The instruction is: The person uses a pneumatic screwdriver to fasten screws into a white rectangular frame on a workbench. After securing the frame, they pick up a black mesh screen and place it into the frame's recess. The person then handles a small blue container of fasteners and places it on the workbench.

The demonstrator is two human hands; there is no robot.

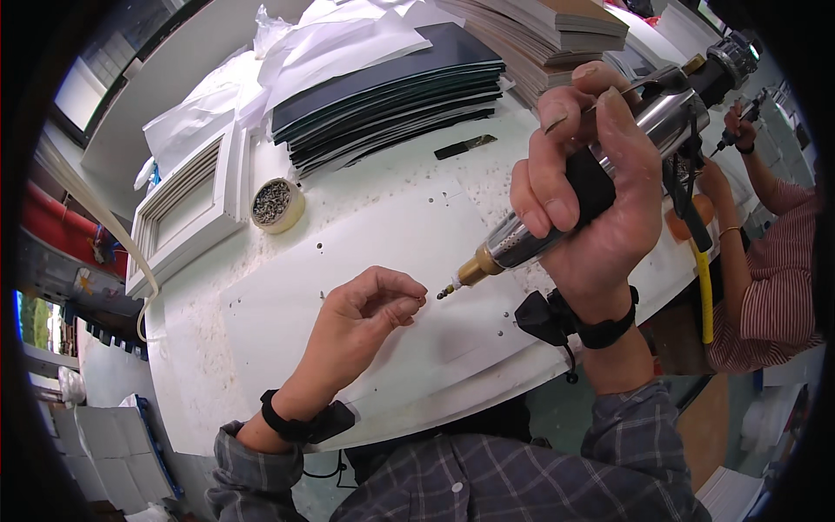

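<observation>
My right hand (pixel 600 174) is wrapped round a silver air screwdriver (pixel 522 239) with a brass-coloured nose. The tool slants down to the left, its dark bit tip just right of my left hand (pixel 365 309). Thumb and fingers of the left hand are pinched together; whatever is between them is too small to make out. Both hands are above a flat white panel (pixel 365 235) lying on the table. Several small screws (pixel 319 245) are scattered on the panel. Beyond the left hand stands a round tub (pixel 280 207) filled with small screws.
White frames (pixel 187 217) are stacked at the left. A pile of dark boards (pixel 391 96) stands at the back, beside stacked brown boards (pixel 557 35). A small dark strip (pixel 465 146) lies before the pile. At right, another person in a striped top (pixel 774 278) holds a similar tool.
</observation>
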